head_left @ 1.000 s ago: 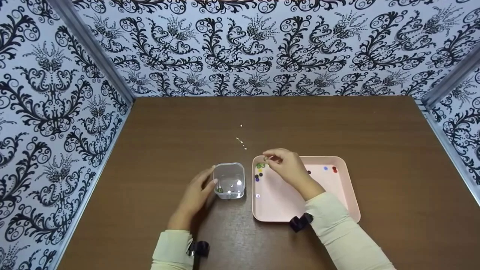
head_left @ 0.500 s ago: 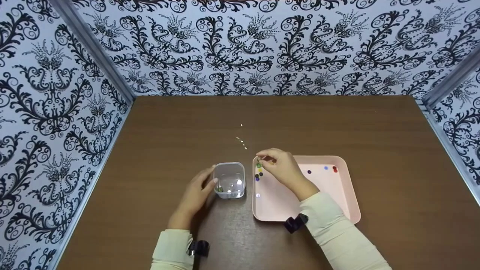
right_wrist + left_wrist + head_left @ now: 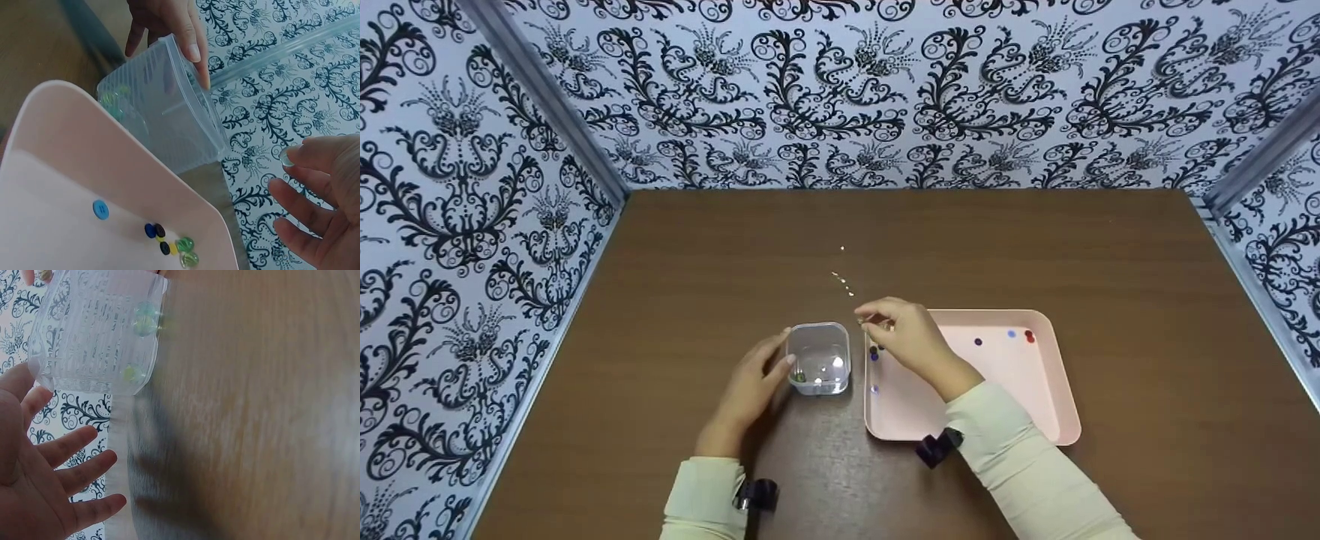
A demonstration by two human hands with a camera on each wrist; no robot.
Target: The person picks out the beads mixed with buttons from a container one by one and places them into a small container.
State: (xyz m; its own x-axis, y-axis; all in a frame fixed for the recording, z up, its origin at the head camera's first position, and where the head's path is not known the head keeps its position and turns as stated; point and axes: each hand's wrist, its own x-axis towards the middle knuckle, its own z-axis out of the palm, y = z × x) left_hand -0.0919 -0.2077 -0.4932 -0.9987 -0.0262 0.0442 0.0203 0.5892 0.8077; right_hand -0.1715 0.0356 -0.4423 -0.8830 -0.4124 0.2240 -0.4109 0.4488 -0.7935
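Note:
My left hand (image 3: pixel 754 386) holds the left side of a clear plastic container (image 3: pixel 819 328) with thumb and forefinger at its rim; the other three fingers (image 3: pixel 76 478) spread away from it. Several greenish glass marbles (image 3: pixel 145 320) lie at the bottom of the container. Above the left edge of a pink tray (image 3: pixel 1065 405), my right hand (image 3: pixel 911 337) pinches a clear glass marble (image 3: pixel 287 157) between thumb and forefinger. Two green-streaked marbles (image 3: pixel 185 244) stay in the tray's corner, hidden under the right hand in the head view.
Dark buttons (image 3: pixel 160 230), a yellow button (image 3: pixel 173 248) and a light blue button (image 3: pixel 100 210) lie along the tray's left side. Red buttons (image 3: pixel 1030 336) sit at its far right. Small pale specks (image 3: pixel 843 282) dot the brown table (image 3: pixel 720 255). Patterned walls (image 3: pixel 840 90) enclose the back and sides.
My right hand has moved left from over the tray's back left corner toward the container, carrying the marble. The left hand and the container have stayed in place.

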